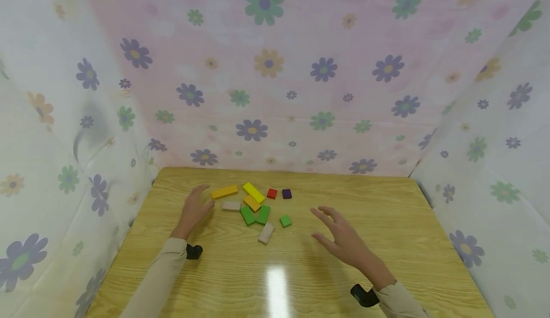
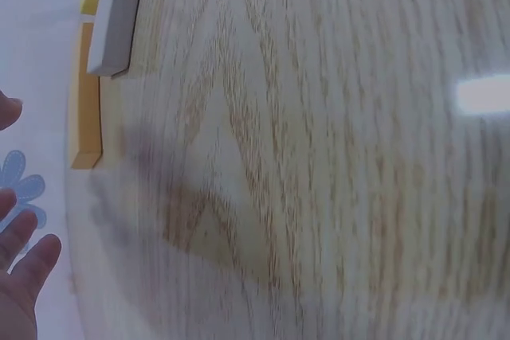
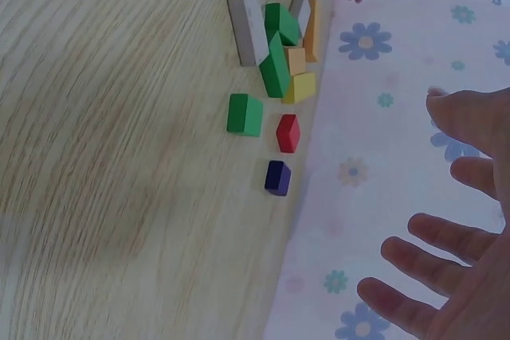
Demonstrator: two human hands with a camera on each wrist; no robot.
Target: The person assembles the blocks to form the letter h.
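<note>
Several wooden blocks lie loosely grouped on the table. Among them are a long orange block [image 1: 224, 192], a yellow block [image 1: 254, 192], a shorter orange block [image 1: 252, 203], two green blocks [image 1: 248, 216] leaning toward each other, and two pale wooden blocks [image 1: 231, 206]. A red cube [image 1: 272, 193], a dark purple cube [image 1: 287, 194] and a small green cube [image 3: 245, 115] stand to the right. My left hand [image 1: 195, 213] hovers left of the group, nearest the long orange block, fingers relaxed. My right hand [image 1: 343, 239] hovers right of the green cube, fingers spread, holding nothing.
The wooden table [image 1: 386, 213] is enclosed by flower-printed cloth at the back [image 1: 296, 46] and both sides. A bright light reflection [image 1: 277, 289] shows near the front. Black wrist mounts [image 1: 364, 295] sit by both sleeves.
</note>
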